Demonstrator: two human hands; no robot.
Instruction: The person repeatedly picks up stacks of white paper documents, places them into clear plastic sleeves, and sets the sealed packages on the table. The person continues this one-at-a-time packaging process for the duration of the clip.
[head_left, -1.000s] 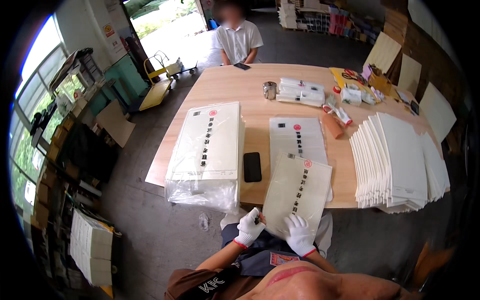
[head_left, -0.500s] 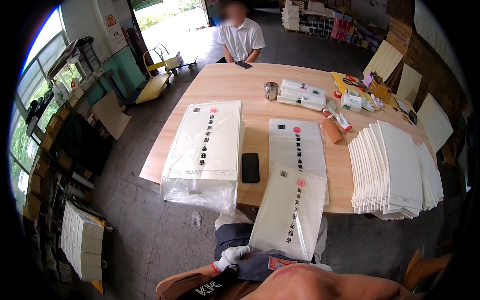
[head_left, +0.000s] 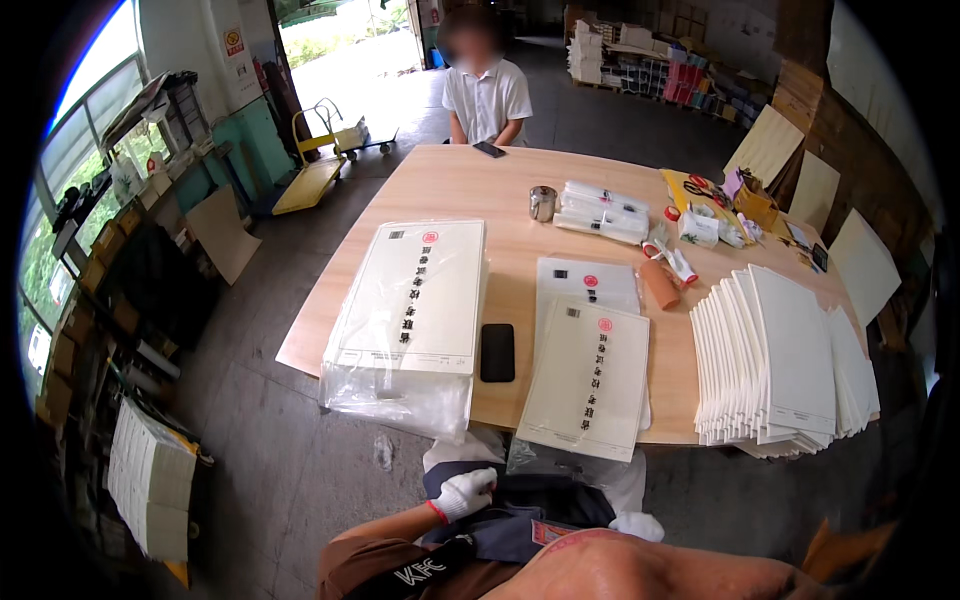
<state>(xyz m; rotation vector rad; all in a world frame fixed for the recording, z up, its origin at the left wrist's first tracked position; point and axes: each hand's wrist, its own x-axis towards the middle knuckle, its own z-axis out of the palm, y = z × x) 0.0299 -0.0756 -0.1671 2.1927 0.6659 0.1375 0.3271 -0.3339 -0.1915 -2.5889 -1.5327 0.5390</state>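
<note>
In front of me a clear plastic bag with a cream printed paper sheet or stack inside (head_left: pixel 585 385) lies on the table, its loose lower end hanging past the front edge. It overlaps another clear bag of printed paper (head_left: pixel 560 275). My left hand (head_left: pixel 466 495), in a white glove with a red cuff, is over my lap just left of the bag's loose end. Its fingers are curled and I see nothing in them. My right hand (head_left: pixel 638 526), also white-gloved, shows only partly beside my body; its fingers are hidden.
A thick bagged paper stack (head_left: pixel 405 300) lies left, beside a black phone (head_left: pixel 497 353). Fanned cream sheets (head_left: pixel 765 350) lie right. Behind are an orange-brown roll (head_left: pixel 658 284), a metal cup (head_left: pixel 542 203) and plastic packs (head_left: pixel 602 210). Across the table (head_left: pixel 400 195) sits a person (head_left: pixel 487 105).
The nearer bag has moved forward from my lap onto the table. My left hand has come away from its lower corner. My right hand's glove now shows at my side.
</note>
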